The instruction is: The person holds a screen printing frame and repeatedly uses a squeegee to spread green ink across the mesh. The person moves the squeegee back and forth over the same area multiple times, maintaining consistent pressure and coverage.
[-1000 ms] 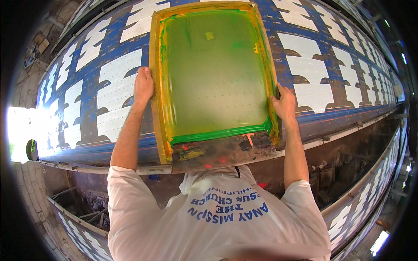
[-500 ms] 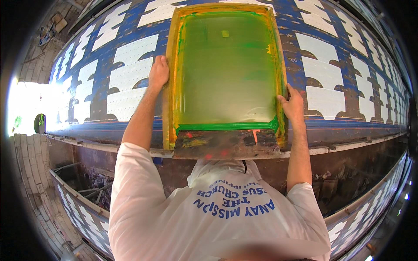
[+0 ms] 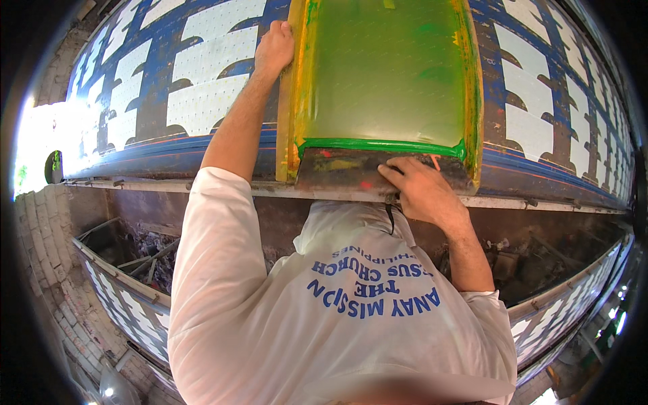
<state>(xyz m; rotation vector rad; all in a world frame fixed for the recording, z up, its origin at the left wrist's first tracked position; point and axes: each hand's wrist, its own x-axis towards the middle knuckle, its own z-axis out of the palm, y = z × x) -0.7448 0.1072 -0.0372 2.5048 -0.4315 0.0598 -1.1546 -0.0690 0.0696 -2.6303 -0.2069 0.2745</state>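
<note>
A: Your framed green screen (image 3: 385,81) sits over the table (image 3: 162,152), its near end at the table's near edge, between columns of white cut pieces (image 3: 209,98). Perhaps that keeps it within your reach?

B: Likely. Your left hand (image 3: 275,48) is at the screen's left side, fingers curled together, probably to steady it. I can't tell whether the thumb pinches.

A: And your right hand (image 3: 425,192)?

B: Palm down on the dark stained board (image 3: 331,169) at the screen's near end, fingers slightly spread, presumably to control it; any pinch underneath is hidden.
</note>
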